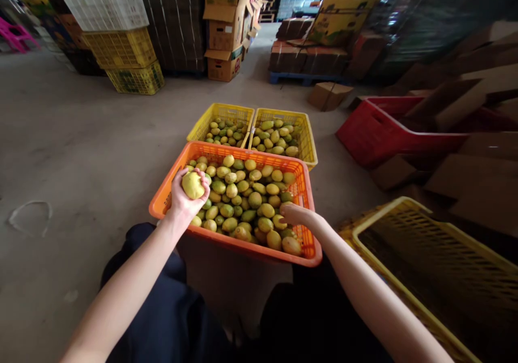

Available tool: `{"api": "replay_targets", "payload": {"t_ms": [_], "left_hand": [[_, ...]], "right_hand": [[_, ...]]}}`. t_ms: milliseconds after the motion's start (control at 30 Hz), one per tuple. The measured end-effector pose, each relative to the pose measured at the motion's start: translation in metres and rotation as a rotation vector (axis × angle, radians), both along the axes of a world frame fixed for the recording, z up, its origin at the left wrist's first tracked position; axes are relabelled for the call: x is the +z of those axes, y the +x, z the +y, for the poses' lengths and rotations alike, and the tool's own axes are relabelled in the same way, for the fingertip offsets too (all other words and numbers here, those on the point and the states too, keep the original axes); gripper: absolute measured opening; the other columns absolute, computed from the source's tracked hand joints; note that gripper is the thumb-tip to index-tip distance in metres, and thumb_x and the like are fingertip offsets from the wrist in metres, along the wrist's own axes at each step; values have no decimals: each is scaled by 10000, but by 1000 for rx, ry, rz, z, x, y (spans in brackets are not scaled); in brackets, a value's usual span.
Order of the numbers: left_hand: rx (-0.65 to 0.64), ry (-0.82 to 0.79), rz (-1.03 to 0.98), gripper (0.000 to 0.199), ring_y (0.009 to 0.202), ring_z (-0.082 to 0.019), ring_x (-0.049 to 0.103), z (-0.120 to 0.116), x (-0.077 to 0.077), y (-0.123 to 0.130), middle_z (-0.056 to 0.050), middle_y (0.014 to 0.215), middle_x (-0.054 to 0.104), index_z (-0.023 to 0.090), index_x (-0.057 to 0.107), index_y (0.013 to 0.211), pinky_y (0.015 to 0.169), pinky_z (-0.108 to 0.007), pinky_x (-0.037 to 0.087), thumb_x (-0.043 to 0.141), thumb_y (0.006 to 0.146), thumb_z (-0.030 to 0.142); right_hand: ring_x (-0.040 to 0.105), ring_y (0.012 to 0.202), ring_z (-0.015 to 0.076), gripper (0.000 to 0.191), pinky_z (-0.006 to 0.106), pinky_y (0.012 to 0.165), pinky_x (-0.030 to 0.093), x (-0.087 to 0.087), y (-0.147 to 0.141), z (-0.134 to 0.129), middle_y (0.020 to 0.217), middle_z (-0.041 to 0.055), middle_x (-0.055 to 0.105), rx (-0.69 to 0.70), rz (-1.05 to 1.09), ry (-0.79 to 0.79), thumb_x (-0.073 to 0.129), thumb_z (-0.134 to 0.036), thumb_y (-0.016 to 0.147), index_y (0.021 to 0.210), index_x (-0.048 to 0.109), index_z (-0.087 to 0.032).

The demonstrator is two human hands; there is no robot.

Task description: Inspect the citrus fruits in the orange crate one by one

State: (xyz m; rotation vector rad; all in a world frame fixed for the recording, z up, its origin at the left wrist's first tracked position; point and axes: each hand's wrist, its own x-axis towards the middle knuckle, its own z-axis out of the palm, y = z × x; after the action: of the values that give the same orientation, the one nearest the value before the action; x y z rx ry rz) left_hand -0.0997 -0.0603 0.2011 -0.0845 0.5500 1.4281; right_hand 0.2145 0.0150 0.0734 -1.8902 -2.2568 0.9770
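My left hand (183, 200) is wrapped round a yellow lemon (193, 185), held above the left side of an orange plastic crate (165, 187). Many green and yellow lemons (243, 186) fill the bottom of that crate. My right hand (298, 215) reaches over the crate's right wall, its fingers stretched out low over the fruit. A yellowish lemon (279, 221) lies at its fingertips; no fruit shows inside this hand, though its palm is partly hidden.
Behind the orange crate stand a left yellow crate (197, 131) and a right yellow crate (310, 142), both holding lemons. Another yellow crate (399, 204) is at my right, near a red crate (360, 136) and cardboard pieces (477, 185). Stacked crates (121, 50) and boxes (222, 34) stand farther back.
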Motion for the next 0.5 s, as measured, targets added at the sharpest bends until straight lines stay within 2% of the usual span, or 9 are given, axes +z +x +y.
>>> {"api": "replay_targets", "payload": {"t_ms": [67,133,233,300,400,500], "left_hand": [[-20,33,7,131,567,-87,584,0,0,0,-1,672,585,160,560,784,503,-159,505,484,838,253],[-13,25,5,142,567,-88,584,1,1,0,-2,667,588,158,564,785,499,-159,502,472,840,251],[15,-34,-5,145,570,-90,585,2,2,0,-5,662,595,154,569,786,496,-158,499,466,837,241],[32,-84,1,133,574,-93,587,3,3,1,-6,662,598,155,572,788,496,-161,498,475,829,236],[34,-122,11,127,586,-103,593,4,2,3,-16,679,604,152,583,813,490,-168,500,485,818,234],[7,-125,48,151,599,-115,598,5,-2,5,-33,706,611,155,591,821,492,-183,510,480,824,258]], "right_hand": [[597,586,215,431,362,663,511,-17,-12,-8,356,-69,314,-44,68,5,761,-92,496,410,370,-249],[607,631,226,460,374,666,514,-34,-28,-21,384,-59,316,-101,154,34,765,-148,536,436,330,-257],[613,683,253,442,421,662,519,-58,-54,-41,421,-32,338,-187,280,69,725,-256,635,481,312,-271],[608,698,269,397,480,670,518,-68,-68,-51,436,-21,331,-224,323,71,643,-299,718,498,312,-284],[604,701,280,325,533,663,514,-71,-82,-56,449,-5,356,-240,352,30,555,-324,776,518,359,-291],[630,742,301,271,517,664,523,-62,-88,-48,476,24,441,-193,385,-88,617,-317,722,529,434,-269]]}}
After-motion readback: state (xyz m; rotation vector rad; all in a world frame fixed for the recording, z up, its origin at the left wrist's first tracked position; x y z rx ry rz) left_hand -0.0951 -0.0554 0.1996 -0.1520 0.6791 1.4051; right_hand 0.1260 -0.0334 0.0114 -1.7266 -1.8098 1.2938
